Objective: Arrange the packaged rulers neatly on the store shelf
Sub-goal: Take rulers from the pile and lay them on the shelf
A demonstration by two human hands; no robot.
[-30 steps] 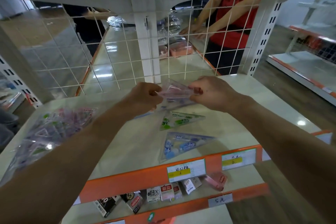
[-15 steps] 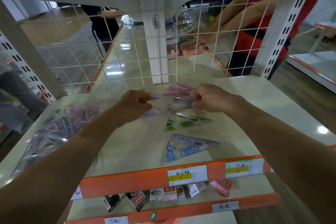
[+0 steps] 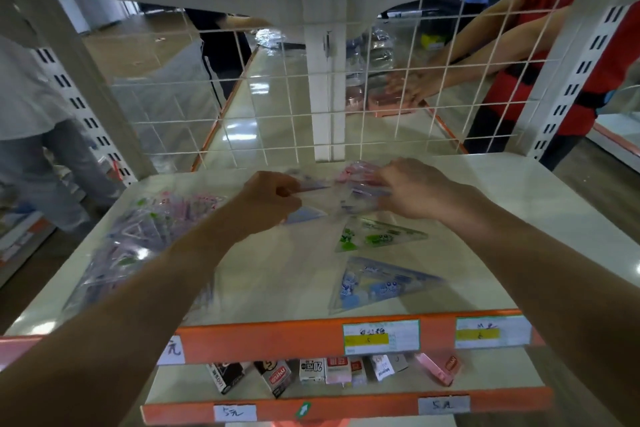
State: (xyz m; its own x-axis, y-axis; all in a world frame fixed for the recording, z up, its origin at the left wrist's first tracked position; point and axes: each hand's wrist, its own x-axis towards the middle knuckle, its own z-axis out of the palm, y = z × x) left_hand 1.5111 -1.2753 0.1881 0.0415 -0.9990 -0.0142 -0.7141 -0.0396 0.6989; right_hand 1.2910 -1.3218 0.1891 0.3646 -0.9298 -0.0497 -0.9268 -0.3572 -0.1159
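Observation:
Both my hands hold a pink packaged triangle ruler [image 3: 349,184] low over the back of the cream shelf [image 3: 519,204]. My left hand [image 3: 266,201] pinches its left tip and my right hand [image 3: 412,189] grips its right end. A blue-tipped packet [image 3: 306,215] lies just under it. A green packaged ruler [image 3: 377,236] and a blue one [image 3: 377,284] lie flat in a column in front. A loose pile of packaged rulers [image 3: 145,236] sits on the shelf's left side, partly hidden by my left forearm.
A white wire grid [image 3: 263,107] and a centre post [image 3: 325,97] close the shelf's back. The orange price rail [image 3: 277,340] marks the front edge, with small boxes [image 3: 311,371] on the lower shelf. A person in red [image 3: 554,62] works behind the grid; another person stands at left.
My hands have carried the pink ruler packet down and slightly forward, closer to the shelf surface behind the green ruler. The camera view shifted a little downward.

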